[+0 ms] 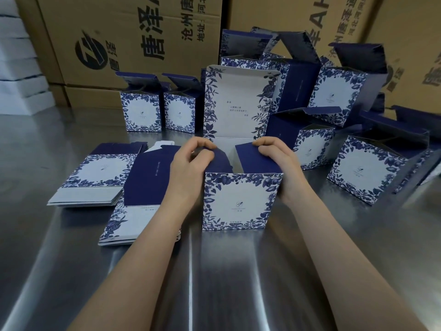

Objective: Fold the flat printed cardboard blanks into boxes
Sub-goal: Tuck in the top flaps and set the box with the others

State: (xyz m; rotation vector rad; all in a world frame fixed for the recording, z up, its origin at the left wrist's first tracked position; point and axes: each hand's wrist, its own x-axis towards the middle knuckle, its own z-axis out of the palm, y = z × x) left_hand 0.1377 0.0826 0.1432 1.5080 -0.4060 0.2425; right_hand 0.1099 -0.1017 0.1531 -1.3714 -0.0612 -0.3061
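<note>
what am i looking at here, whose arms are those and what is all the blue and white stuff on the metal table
There is no machine here. A person works with bare hands, and the single picture comes from a camera worn on their head, looking forward and down. So the arms reaching in from the bottom are their own. The left grip and the right grip each hold a dark blue side flap of a half-folded box, whose printed lid stands open behind. The box sits on a steel table. To the left lie two stacks of flat blanks, not yet folded. Behind and to the right stand finished boxes with tops open, in front of brown shipping cartons.
</note>
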